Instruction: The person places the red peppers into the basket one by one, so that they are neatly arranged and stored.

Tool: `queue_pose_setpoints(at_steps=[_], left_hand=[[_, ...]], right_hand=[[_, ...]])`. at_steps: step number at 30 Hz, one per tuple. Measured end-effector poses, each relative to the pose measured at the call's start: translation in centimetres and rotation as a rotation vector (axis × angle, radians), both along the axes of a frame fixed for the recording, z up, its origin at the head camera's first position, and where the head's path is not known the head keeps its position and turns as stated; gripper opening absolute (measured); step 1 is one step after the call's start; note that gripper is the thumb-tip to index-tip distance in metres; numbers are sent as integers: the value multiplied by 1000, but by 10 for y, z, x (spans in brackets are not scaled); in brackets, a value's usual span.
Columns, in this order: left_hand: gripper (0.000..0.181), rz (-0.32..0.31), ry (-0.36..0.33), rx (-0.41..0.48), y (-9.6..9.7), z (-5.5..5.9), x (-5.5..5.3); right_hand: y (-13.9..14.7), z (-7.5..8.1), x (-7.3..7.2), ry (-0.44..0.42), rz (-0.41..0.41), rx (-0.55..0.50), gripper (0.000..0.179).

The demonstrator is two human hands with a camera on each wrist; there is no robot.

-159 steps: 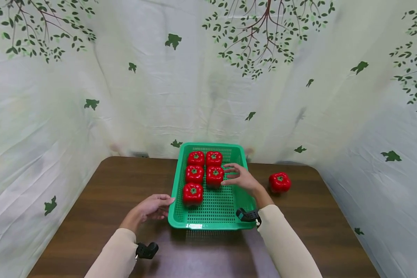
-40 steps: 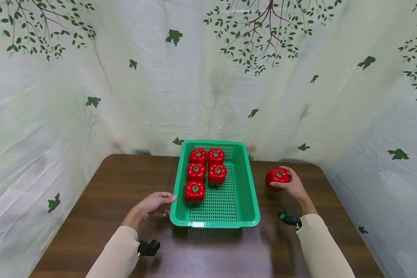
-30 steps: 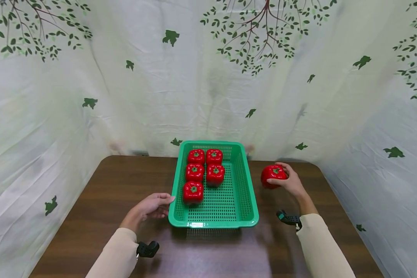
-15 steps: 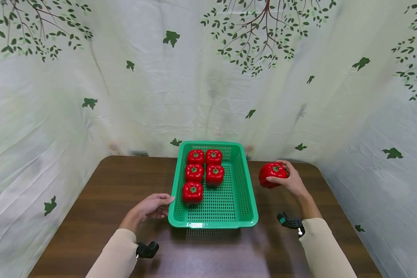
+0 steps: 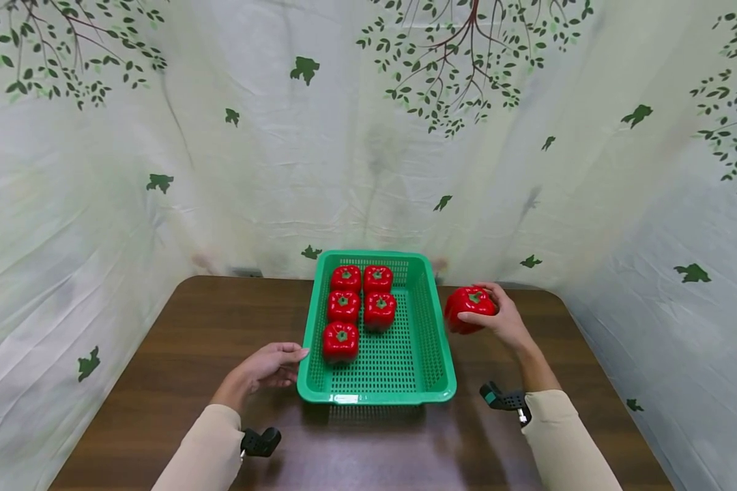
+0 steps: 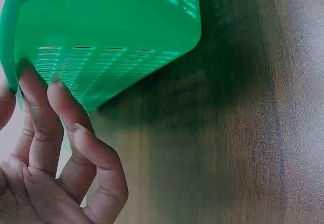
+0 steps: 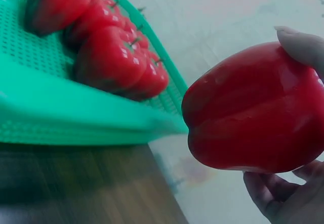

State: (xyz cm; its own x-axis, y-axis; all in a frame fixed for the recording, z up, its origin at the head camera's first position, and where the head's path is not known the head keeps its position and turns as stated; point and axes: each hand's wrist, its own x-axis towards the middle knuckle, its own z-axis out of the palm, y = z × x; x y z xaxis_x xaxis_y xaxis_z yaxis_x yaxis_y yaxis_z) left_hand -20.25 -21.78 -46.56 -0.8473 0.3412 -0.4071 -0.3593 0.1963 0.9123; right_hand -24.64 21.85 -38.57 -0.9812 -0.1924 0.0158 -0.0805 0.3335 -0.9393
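Observation:
A red bell pepper is gripped by my right hand, just off the right side of a green basket. In the right wrist view this bell pepper is held between thumb and fingers, beside the basket's long wall. My left hand pinches the basket's left rim, thumb on top. The left wrist view shows its fingers curled under that rim against the perforated wall. Several red bell peppers stand inside the basket in two columns, on its left and middle part.
The brown wooden table runs under the basket and to both sides. A whitish cloth printed with leaves and branches hangs behind and along the sides. Each wrist wears a black camera.
My right hand left the peppers in the basket, took the bell pepper on the right of the table, lifted it and carried it left towards the basket. My left hand stayed on the rim.

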Motion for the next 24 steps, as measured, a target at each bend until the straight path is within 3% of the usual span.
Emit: queue_pose_setpoints(at_steps=[3, 11, 24], left_hand=[[28, -2, 0, 10, 0, -2, 0], [27, 2, -5, 10, 1, -1, 0], [26, 16, -16, 8, 0, -2, 1]], right_hand=[[-5, -3, -2, 11, 19, 3, 68], [-17, -30, -17, 28, 29, 9, 72], [-53, -38, -15, 20, 86, -32, 70]])
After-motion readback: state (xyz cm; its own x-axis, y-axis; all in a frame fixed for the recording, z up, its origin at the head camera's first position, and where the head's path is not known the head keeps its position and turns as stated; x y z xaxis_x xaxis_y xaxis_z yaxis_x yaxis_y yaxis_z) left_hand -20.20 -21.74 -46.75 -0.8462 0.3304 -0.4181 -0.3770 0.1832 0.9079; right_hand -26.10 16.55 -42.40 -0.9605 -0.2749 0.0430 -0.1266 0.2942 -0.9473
